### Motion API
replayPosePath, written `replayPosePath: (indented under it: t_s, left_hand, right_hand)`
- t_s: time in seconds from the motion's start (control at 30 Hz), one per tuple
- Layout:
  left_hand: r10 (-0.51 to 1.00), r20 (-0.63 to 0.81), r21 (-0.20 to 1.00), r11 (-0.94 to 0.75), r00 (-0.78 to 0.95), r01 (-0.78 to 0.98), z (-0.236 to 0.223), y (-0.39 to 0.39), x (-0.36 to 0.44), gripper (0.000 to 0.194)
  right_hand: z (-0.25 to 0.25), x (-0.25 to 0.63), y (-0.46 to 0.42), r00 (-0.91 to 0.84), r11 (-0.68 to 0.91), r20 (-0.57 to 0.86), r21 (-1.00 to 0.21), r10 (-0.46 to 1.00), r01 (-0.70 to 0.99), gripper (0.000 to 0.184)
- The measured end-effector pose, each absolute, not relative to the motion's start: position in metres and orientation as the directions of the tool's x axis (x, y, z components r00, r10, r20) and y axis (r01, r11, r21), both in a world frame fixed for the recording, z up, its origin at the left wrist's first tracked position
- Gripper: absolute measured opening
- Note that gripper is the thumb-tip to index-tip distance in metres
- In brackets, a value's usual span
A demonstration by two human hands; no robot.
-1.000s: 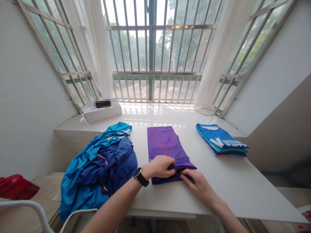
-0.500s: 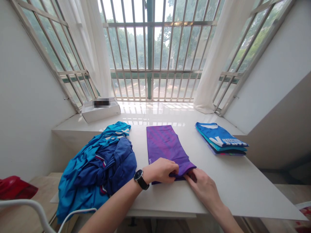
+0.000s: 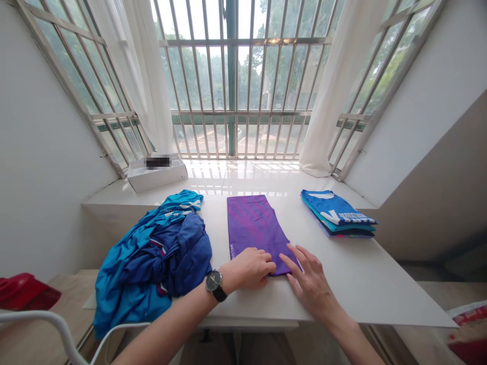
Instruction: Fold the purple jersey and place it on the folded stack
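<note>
Purple garment (image 3: 254, 223): smooth it — square to your desk's (image 3: 361, 284) near edge.
Left hand (image 3: 251, 266): curled on it — pinch, can't tell.
Right hand (image 3: 310, 276): fingers spread at its near-right corner.

The left wrist (image 3: 227, 279) wears a black-strapped watch (image 3: 213, 280) with a round dark dial and silvery rim.

- Purple garment (image 3: 253, 223): thin, smooth cloth with a faint sheen.
- Turquoise garment (image 3: 117, 274) and navy garment (image 3: 190, 248): soft, wrinkled cloth.
- Folded stack (image 3: 335, 208): smooth cloth, white print on top.
- Desk (image 3: 380, 284): smooth, white, softly shiny.
- Windowsill (image 3: 213, 177): glossy, white, mirroring light.
- Window bars (image 3: 247, 113): shiny, silvery metal.
- Curtain (image 3: 327, 111): thin, sheer white cloth.
- Box (image 3: 162, 177): matt white, cardboard-like.
- Watch (image 3: 213, 280): dark glassy face, silvery metal rim, black strap.
</note>
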State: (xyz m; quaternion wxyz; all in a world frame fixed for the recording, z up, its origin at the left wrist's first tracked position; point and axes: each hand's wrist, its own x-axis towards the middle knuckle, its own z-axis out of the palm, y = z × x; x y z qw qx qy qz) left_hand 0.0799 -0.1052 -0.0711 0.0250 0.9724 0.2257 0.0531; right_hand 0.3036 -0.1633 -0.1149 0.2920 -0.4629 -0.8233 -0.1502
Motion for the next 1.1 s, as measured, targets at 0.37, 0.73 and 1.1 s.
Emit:
replayPosePath:
  t_s: [0.37, 0.73, 1.1]
  left_hand:
    - [0.625, 0.155, 0.153, -0.78, 0.765, 0.606, -0.075, -0.15, 0.039, 0.048]
    - [0.641, 0.142, 0.192, -0.765, 0.754, 0.615, -0.096, -0.214, 0.015, 0.07]
    - [0.699, 0.288, 0.266, -0.715, 0.655, 0.646, -0.108, -0.231, 0.007, 0.051]
  right_hand:
    - [-0.108, 0.303, -0.18, -0.511, 0.636, 0.421, -0.24, 0.749, 0.734, 0.03]
    - [-0.121, 0.286, -0.228, -0.544, 0.648, 0.429, -0.14, 0.721, 0.749, 0.064]
    - [-0.115, 0.286, -0.233, -0.576, 0.732, 0.542, -0.112, 0.612, 0.672, 0.038]
